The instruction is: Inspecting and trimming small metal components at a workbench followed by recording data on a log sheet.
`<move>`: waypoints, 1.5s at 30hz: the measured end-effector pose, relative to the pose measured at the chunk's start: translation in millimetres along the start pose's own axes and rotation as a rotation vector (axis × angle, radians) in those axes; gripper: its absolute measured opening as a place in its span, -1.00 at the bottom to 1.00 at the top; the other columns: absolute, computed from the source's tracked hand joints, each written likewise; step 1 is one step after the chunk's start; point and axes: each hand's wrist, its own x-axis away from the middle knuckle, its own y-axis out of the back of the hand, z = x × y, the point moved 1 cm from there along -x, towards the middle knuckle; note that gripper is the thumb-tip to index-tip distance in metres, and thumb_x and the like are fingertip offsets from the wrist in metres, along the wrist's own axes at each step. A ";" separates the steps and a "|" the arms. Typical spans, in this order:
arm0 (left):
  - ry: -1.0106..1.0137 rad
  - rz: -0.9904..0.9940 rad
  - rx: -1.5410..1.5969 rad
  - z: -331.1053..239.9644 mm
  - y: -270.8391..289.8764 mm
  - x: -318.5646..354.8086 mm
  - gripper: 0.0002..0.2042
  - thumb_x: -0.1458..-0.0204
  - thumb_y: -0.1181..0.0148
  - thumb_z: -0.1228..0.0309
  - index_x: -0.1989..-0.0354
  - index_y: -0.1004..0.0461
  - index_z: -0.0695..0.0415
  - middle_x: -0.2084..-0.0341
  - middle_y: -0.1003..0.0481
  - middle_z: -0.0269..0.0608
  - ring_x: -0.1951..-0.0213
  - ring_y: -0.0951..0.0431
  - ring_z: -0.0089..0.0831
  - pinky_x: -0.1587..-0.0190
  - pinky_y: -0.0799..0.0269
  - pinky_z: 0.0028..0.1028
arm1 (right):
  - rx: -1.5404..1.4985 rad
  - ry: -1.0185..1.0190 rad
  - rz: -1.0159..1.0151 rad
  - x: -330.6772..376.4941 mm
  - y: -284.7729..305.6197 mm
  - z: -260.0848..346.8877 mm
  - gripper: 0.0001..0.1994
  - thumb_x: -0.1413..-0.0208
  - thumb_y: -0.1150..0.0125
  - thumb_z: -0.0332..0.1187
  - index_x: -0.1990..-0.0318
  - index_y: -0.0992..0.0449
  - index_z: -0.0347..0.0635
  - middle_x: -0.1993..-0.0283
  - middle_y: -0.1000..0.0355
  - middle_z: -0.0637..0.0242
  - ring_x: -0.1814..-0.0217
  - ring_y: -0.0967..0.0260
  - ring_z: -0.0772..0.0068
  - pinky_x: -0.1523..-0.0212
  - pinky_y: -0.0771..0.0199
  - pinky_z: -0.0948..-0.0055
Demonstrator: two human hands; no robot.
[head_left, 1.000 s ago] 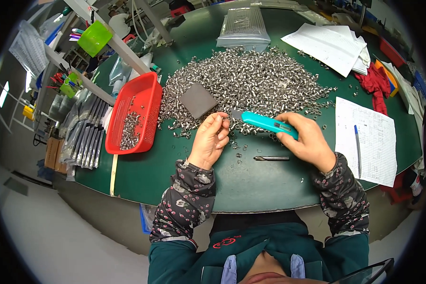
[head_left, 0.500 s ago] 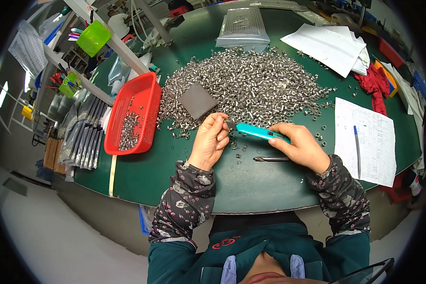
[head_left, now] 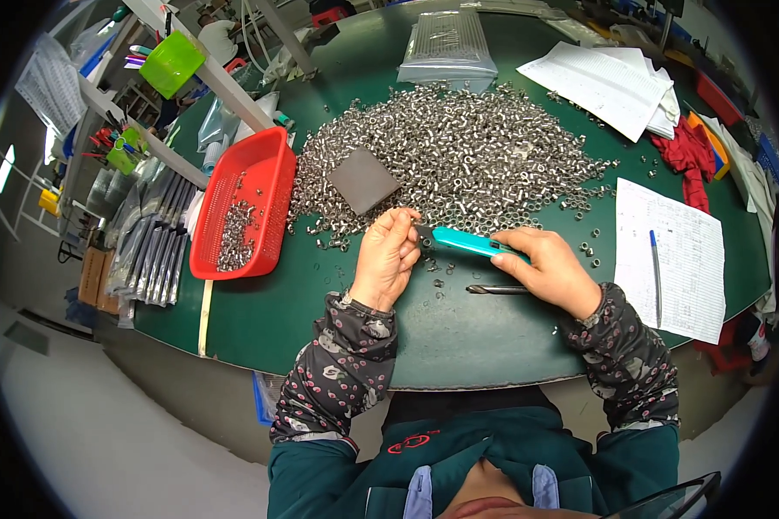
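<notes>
One teal knife (head_left: 463, 241) in grip of right hand (head_left: 550, 266); left hand (head_left: 386, 253) pinched, contents unclear; one drill bit (head_left: 493, 290).

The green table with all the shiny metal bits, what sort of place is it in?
Probably a factory workshop. A big heap of small metal parts lies on the green table, a red basket holds more, and the right hand grips a teal cutter.

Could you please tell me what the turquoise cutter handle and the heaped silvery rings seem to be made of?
Turquoise cutter handle: probably plastic, smooth finish, judging by its even colour. Heaped silvery rings: likely metal, shiny, given their bright glints.
</notes>
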 end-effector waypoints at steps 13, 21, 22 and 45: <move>0.003 -0.089 -0.026 2.3 -2.1 1.3 -0.85 -0.06 0.00 0.34 0.39 -0.37 0.18 0.68 -0.28 -0.42 0.72 -0.10 -0.76 0.73 0.02 -0.76 | 0.237 0.034 -0.094 1.0 0.4 6.1 -0.73 0.07 -0.10 -0.23 0.23 -0.42 -0.17 0.45 -0.32 0.21 0.41 -0.33 0.15 0.43 -0.30 0.26; 0.001 -0.087 -0.065 1.7 -2.4 1.1 -0.84 -0.05 -0.01 0.33 0.41 -0.37 0.17 0.68 -0.28 -0.43 0.72 -0.10 -0.77 0.74 0.03 -0.77 | 0.311 0.129 -0.169 0.9 1.1 7.4 -0.74 0.11 -0.15 -0.31 0.22 -0.41 -0.16 0.52 -0.26 0.24 0.49 -0.28 0.18 0.50 -0.27 0.30; -0.002 -0.083 -0.073 1.9 -2.0 0.8 -0.84 -0.05 -0.01 0.33 0.41 -0.37 0.17 0.68 -0.28 -0.43 0.72 -0.10 -0.77 0.74 0.03 -0.77 | 0.324 0.132 -0.170 0.9 1.1 7.3 -0.74 0.11 -0.15 -0.31 0.22 -0.41 -0.16 0.52 -0.25 0.24 0.49 -0.28 0.19 0.50 -0.27 0.30; 0.070 -0.100 -0.209 -2.8 -0.7 -1.7 -0.84 -0.06 0.00 0.32 0.49 -0.33 0.11 0.74 -0.22 -0.46 0.76 -0.06 -0.78 0.79 0.08 -0.77 | 0.469 0.257 -0.232 0.5 7.0 12.0 -0.69 0.23 -0.21 -0.38 0.24 -0.39 -0.18 0.54 -0.21 0.29 0.51 -0.26 0.28 0.54 -0.25 0.35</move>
